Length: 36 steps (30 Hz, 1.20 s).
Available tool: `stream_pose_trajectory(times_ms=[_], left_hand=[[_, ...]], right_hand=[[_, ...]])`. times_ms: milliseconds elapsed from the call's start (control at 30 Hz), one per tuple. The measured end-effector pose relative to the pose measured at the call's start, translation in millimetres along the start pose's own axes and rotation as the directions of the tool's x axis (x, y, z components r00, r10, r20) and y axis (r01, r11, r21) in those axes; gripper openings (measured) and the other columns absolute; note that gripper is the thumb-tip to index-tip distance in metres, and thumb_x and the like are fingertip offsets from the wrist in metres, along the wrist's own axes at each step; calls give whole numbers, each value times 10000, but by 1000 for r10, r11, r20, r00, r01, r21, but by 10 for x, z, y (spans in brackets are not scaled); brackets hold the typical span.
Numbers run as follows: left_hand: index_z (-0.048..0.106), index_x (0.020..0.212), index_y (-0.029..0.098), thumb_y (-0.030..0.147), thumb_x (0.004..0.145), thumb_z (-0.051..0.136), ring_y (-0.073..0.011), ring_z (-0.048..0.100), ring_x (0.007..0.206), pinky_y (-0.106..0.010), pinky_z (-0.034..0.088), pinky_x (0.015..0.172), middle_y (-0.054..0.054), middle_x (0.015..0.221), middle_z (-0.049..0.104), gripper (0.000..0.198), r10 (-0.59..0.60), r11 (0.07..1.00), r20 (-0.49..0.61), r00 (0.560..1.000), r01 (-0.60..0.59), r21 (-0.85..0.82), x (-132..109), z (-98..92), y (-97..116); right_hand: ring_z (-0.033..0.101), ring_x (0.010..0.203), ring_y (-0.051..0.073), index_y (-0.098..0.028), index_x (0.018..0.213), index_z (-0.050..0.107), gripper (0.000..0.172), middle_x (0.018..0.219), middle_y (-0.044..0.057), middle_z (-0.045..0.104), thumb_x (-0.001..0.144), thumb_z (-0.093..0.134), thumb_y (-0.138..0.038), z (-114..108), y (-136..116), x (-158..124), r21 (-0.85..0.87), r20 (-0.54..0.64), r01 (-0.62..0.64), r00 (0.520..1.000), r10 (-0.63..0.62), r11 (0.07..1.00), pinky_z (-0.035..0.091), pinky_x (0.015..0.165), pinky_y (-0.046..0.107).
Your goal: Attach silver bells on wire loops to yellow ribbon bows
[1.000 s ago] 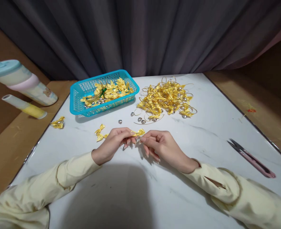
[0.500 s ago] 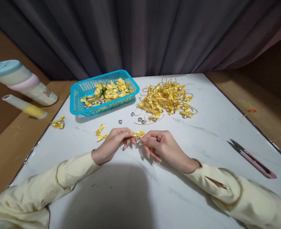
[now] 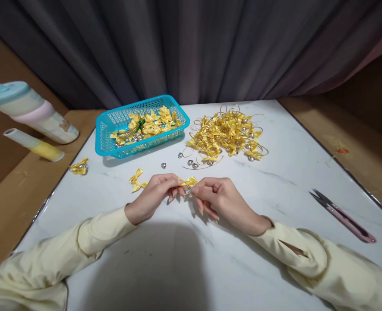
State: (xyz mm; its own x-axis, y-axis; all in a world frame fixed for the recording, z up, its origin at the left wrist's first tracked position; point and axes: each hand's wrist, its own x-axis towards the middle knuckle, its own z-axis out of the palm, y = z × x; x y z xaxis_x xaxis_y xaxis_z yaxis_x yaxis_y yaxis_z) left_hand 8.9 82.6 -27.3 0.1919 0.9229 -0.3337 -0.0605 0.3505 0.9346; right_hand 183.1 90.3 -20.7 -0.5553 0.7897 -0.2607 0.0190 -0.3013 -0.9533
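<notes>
Between my two hands is a yellow ribbon bow (image 3: pixel 191 180) with a small silver piece and a thin gold cord under it. My left hand (image 3: pixel 160 190) pinches the bow's left side between thumb and finger. With thumb and forefinger, my right hand (image 3: pixel 218 195) pinches the gold cord (image 3: pixel 188 192) just below the bow; the fingertips hide part of it. Loose yellow bows (image 3: pixel 137 180) lie just left of my left hand. Beyond the hands, small silver heart-shaped bells or beads (image 3: pixel 192 163) rest on the white marbled table (image 3: pixel 242 268).
A blue plastic basket (image 3: pixel 105 149) holds more bows and green-tied cords. To its right is a heap of finished-looking bows with cords (image 3: pixel 226 131). Pink-handled thread snips (image 3: pixel 342 216) lie at right. A tumbler (image 3: pixel 45 112) and a yellow-white tube (image 3: pixel 35 146) stand left. A dark curtain (image 3: pixel 191 52) hangs behind.
</notes>
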Motion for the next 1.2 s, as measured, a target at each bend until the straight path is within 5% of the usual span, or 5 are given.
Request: stream_pose_trajectory(times_ms=[1200], left_hand=[[591,593,117,226,755,570,-70,418,485,-199,319,461,-10,574,584,196,6,1000,5,1000,-6,13,15,-9,-12]], right_hand=[[333,269,31,-121,624,573,214,436,-27,537,782,562,-264,5,-39,1,52,4,-36,999,36,998,277,295,160]])
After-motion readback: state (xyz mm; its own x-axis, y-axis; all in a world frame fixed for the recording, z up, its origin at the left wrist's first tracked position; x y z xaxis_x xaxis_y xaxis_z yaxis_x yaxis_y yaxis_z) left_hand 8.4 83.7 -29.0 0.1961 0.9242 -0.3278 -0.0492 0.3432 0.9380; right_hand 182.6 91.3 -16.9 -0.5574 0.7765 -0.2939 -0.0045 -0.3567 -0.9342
